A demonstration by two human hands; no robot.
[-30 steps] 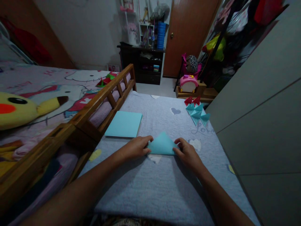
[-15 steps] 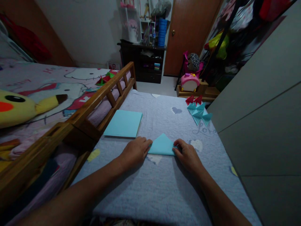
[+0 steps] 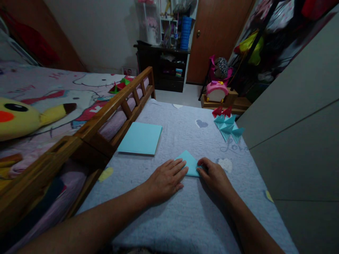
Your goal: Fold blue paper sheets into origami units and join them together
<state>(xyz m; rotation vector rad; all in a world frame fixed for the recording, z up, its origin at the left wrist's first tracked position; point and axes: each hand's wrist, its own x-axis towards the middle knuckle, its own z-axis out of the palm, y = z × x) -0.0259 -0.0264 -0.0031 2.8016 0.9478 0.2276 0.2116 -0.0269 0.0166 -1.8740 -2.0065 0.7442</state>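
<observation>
Folded paper: a turquoise piece (image 3: 191,165), its point facing away from the person, lies just below and right of the frame's center.
Left hand: palm down, fingers extended, the hand (image 3: 166,180) presses over the paper's left side, grasping nothing.
Right hand: thumb and fingers (image 3: 207,165) pinch the paper's right corner.
Turquoise stack: square sheets (image 3: 141,138) sit left of center.
Finished folds: turquoise (image 3: 227,127) and red (image 3: 221,112) shapes cluster at right.
Bedspread: pale blue cloth (image 3: 190,218) lies beneath everything here, beside a wooden rail (image 3: 119,102).
</observation>
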